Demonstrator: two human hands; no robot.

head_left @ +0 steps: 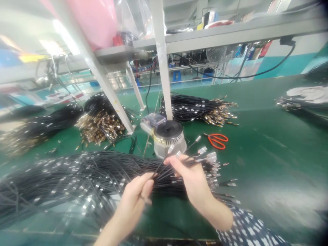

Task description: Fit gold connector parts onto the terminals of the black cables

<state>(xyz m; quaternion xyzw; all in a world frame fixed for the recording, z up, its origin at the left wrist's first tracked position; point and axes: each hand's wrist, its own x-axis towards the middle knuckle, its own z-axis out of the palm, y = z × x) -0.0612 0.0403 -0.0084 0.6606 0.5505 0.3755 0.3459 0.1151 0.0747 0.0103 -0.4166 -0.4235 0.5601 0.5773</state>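
The left hand (135, 193) is pinched on thin black cables (161, 167), which are also grasped by the right hand (193, 179) nearer their connectors (202, 150), above a larger cable bundle (84, 167). Cable ends are judged to be under sorting; steady separation is called for. Orange-handled scissors (217, 140) are noted on the green tabletop (269, 147); blue stools (176, 76) are seen beyond.

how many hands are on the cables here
2: the left hand pinches black cables near the centre; the right hand holds them nearer their silvery ends. No others show.
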